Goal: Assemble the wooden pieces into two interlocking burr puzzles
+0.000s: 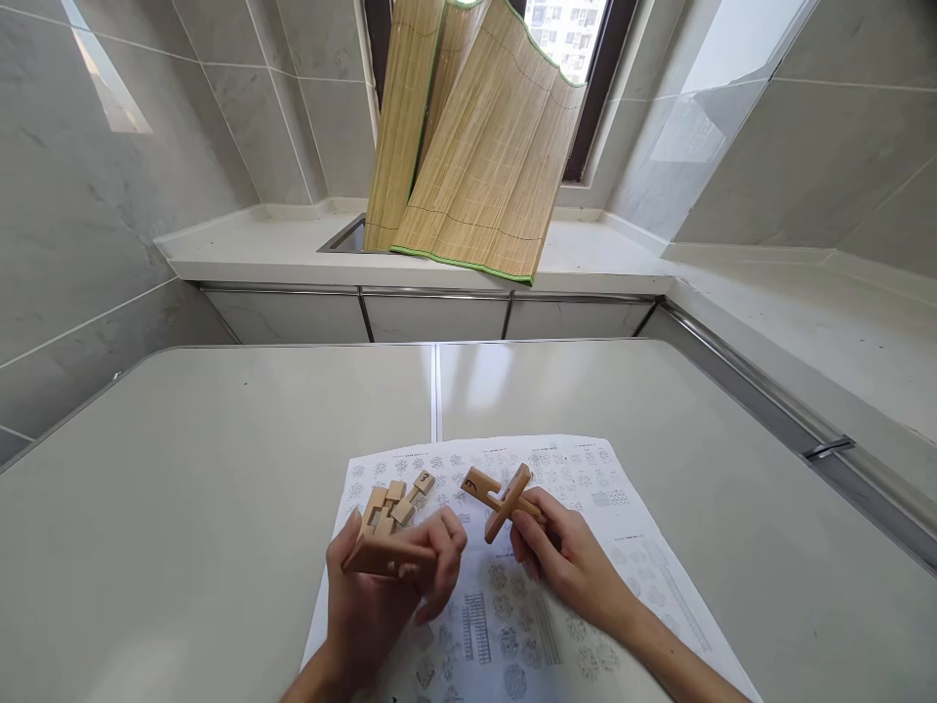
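Hands first: your left hand (387, 586) is curled shut around 1 wooden bar (381, 558), thumb on the near side and fingers wrapped over the far end, so the bar lies roughly level just above the sheet (586, 488). Your right hand (567, 561) pinches a cross (504, 498) made of 2 notched bars slotted through each other; your fingertips are clamped on its lower right arm, and the cross is held tilted above the middle of the sheet. One arm of the cross points up and left and bears a dark printed mark on its end face.

Just beyond your left hand, a small pile of loose blocks (399, 500) rests on the sheet's left part, close to the held bar; you cannot tell from this view whether they touch it. 1 of those blocks also shows a printed mark.

The sheet is a white page of small printed diagrams lying flat on the table (183, 469). Past the table runs a white counter (278, 249), with a bamboo mat (475, 156) propped against the window (567, 34) and draped onto the counter.
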A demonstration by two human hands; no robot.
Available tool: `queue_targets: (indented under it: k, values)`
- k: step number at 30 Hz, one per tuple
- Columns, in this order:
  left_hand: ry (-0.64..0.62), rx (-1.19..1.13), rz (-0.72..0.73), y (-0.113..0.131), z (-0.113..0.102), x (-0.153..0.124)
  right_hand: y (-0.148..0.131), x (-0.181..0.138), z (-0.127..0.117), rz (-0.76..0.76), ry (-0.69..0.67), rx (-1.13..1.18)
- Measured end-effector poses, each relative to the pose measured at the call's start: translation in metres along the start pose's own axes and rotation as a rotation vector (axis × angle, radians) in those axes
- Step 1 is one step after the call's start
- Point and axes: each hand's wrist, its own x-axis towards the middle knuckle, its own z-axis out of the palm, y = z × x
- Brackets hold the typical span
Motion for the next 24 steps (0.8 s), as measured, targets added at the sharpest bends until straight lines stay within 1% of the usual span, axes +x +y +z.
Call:
queue_targets:
  k: [2,3,5,7,9,13,15,19,22,24]
  values:
    - [-0.035,-0.106,-0.103,-0.007,0.002,0.001,0.0,0.0,0.0,-0.008,-0.002,-0.003]
    - [-0.02,-0.127,-0.128,-0.012,0.003,0.002,0.001,0.0,-0.001,-0.01,-0.005,-0.007]
    - [-0.013,-0.13,-0.165,-0.023,0.002,0.004,0.002,0.0,-0.001,-0.02,-0.003,-0.031]
    - [-0.002,-0.11,-0.167,-0.029,0.0,0.006,0.003,-0.001,-0.001,-0.044,-0.002,-0.089]
    - [0.039,-0.053,-0.15,-0.028,-0.001,0.007,0.005,-0.002,0.0,-0.088,0.006,-0.175]
    - [0.202,0.048,-0.099,-0.015,0.0,0.006,0.008,-0.006,0.001,-0.194,-0.007,-0.333]
    - [0.238,0.062,-0.066,-0.01,0.001,0.005,0.008,-0.007,0.002,-0.24,-0.028,-0.394]
    - [0.243,0.183,-0.033,-0.007,0.003,0.002,0.007,-0.008,0.003,-0.31,-0.019,-0.471]
    - [0.186,0.27,-0.048,-0.008,0.006,0.001,0.007,-0.008,0.003,-0.338,-0.008,-0.465]
    - [0.133,0.272,-0.058,-0.009,0.009,0.0,0.008,-0.008,0.003,-0.36,-0.001,-0.47]
